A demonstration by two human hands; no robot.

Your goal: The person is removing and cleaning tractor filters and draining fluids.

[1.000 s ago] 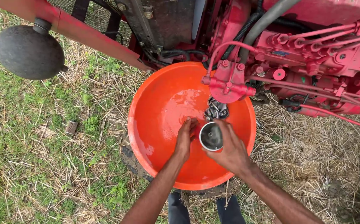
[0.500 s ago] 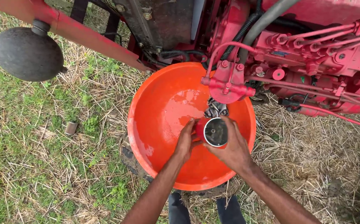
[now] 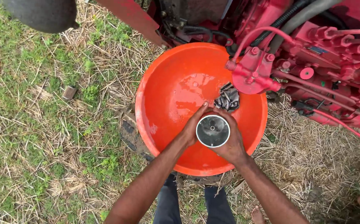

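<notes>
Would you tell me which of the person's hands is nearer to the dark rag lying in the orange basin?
Right. The right hand wraps the metal cup with its fingers just below the dark rag. The left hand grips the cup's other side, farther from it.

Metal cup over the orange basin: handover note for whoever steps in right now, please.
Left hand: wrapped on the left side of the metal cup.
Right hand: cradling its right side and underside.
The cup is open end up, over the orange basin, which holds a film of liquid and a dark rag.
Done: the cup is off the red engine.
Left: it is not yet set down or refitted.
</notes>
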